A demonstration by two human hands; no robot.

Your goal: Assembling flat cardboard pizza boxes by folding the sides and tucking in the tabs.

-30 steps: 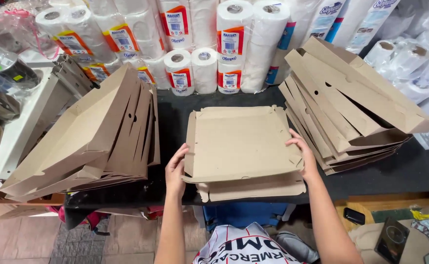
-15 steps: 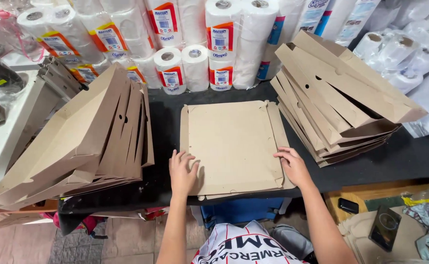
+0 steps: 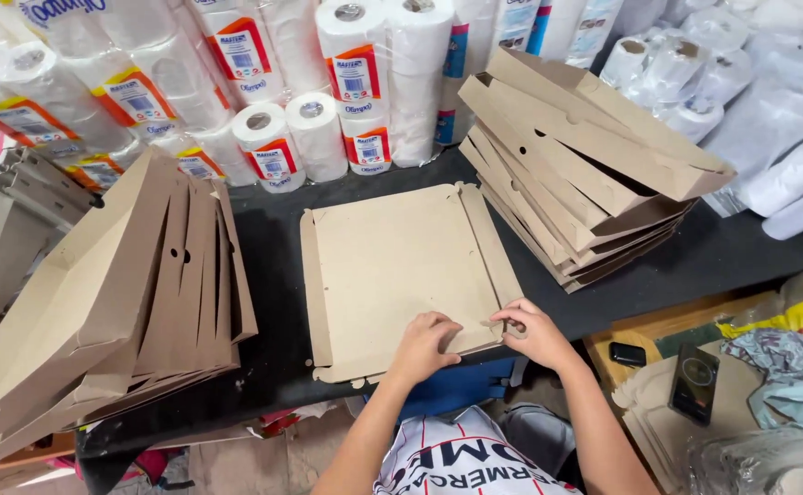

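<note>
Fingers of the left hand (image 3: 424, 344) press flat and those of the right hand (image 3: 531, 332) pinch the flat brown cardboard box blank (image 3: 401, 270) at its 5 o'clock corner. It lies centred on the black table (image 3: 740, 252); folded boxes (image 3: 575, 170) at 2 o'clock, paper rolls (image 3: 328, 82) at 12.

Both hands (image 3: 475, 341) press the flat cardboard blank (image 3: 401, 266).
</note>
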